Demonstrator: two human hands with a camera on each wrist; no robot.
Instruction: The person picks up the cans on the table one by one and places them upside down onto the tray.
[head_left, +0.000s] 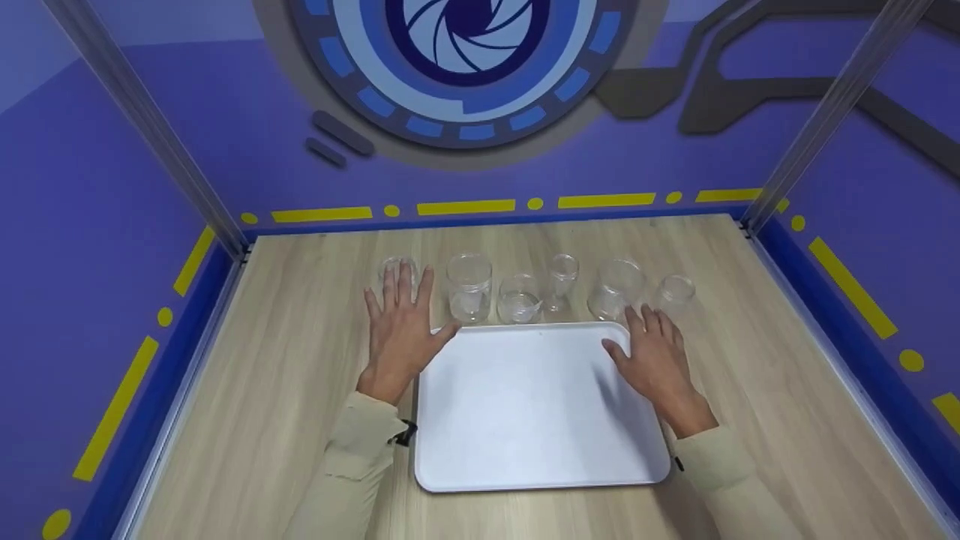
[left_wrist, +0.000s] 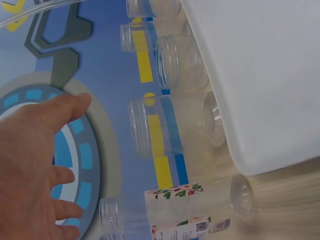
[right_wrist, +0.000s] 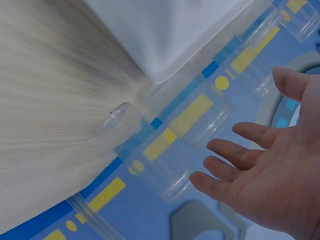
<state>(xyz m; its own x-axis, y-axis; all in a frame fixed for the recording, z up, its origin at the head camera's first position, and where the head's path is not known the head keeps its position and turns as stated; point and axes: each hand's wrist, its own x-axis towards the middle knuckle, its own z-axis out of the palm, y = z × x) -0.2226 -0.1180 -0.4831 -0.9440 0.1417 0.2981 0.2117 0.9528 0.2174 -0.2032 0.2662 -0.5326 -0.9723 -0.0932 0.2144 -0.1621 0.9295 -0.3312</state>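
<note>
Beyond white tray (head_left: 525, 420), clear jars (head_left: 469, 289), floral label (left_wrist: 181, 228)

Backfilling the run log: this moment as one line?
left grip: holding nothing; right grip: holding nothing; white tray: on table; clear containers: row beyond tray

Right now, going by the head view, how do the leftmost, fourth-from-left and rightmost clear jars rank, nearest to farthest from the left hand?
1. Leftmost jar: partly hidden behind the left hand.
2. Fourth jar: off to that hand's right, mid-row.
3. Rightmost jar: at the row's right end.
</note>
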